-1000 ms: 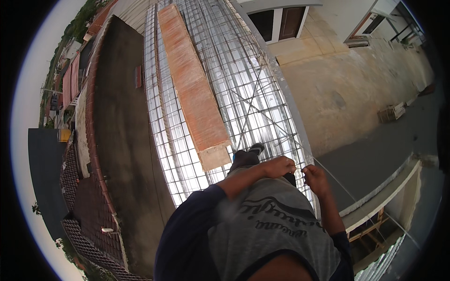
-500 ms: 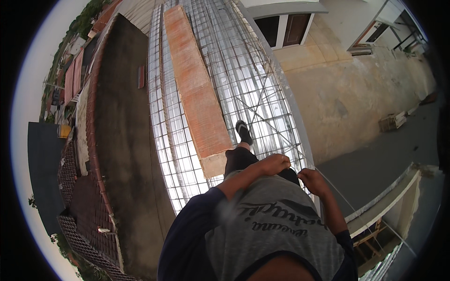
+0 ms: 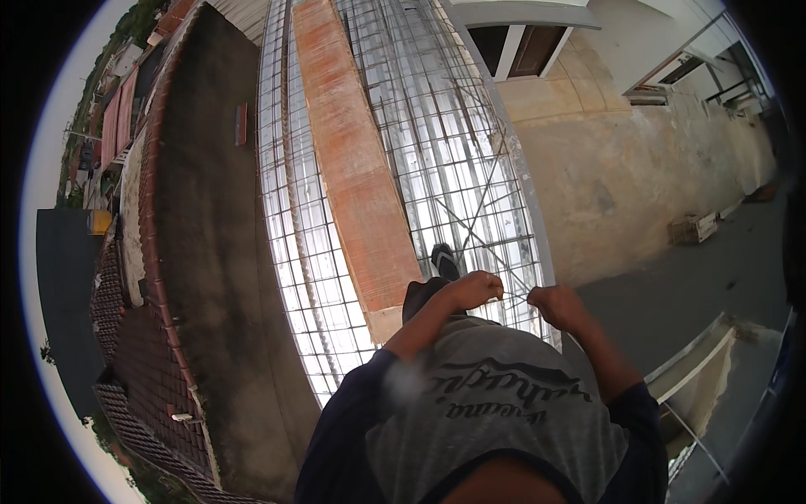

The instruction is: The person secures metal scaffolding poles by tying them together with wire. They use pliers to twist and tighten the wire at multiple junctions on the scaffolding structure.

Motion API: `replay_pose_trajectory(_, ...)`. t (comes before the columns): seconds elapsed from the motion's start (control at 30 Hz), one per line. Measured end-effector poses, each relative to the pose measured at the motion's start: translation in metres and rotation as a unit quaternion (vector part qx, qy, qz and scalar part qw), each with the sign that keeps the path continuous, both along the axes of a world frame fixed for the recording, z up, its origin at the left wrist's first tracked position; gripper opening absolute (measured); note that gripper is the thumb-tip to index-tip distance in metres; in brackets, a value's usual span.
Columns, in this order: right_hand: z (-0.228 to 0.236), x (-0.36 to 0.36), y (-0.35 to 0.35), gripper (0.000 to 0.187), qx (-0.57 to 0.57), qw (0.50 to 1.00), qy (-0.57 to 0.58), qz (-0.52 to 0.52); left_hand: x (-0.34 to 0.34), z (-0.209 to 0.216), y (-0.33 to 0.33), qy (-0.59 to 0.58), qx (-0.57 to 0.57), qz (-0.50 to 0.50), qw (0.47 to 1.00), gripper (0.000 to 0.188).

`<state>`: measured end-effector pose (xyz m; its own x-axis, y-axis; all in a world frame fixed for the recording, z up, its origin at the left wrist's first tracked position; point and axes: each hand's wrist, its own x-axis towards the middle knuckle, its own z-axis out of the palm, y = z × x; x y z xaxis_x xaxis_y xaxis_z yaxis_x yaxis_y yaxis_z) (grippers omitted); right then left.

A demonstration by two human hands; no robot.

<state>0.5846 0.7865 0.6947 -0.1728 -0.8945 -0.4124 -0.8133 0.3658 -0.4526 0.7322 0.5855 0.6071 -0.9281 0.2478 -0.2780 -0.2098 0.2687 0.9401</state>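
Observation:
My left hand (image 3: 476,291) is closed in front of my waist, its fingertips pinched together. My right hand (image 3: 557,307) is also closed in a pinch, a short gap to the right of it. Whatever sits in the fingers is too small to name; a thin strand may run between the hands. Below them lies a grid of steel reinforcing bars (image 3: 438,126) over shiny metal decking. My foot in a dark sandal (image 3: 444,261) stands on the grid, beside a long reddish-orange plank (image 3: 353,160).
The grid ends on the right at a grey concrete edge (image 3: 537,227), with a drop to a yard and a plastered wall (image 3: 604,185). On the left a dark wall (image 3: 210,218) and tiled roofs (image 3: 143,353) border it. A wooden crate (image 3: 693,228) lies below.
My hands have moved slightly apart and a little up in the picture. The view has shifted, and my sandal shows lower in it, partly behind my left hand.

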Motion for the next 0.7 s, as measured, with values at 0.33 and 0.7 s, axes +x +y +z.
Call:
replay_pose_trajectory(0.33, 0.041, -0.08, -0.096, 0.014, -0.03, 0.991, -0.071, -0.108, -0.06, 0.056, -0.101, -0.142, 0.056, 0.002, 0.988, 0.034)
replay_pose_trajectory(0.7, 0.028, -0.163, -0.214, 0.022, -0.036, 0.844, -0.404, -0.351, -0.092, 0.069, -0.189, -0.074, 0.107, 0.256, 0.958, 0.03)
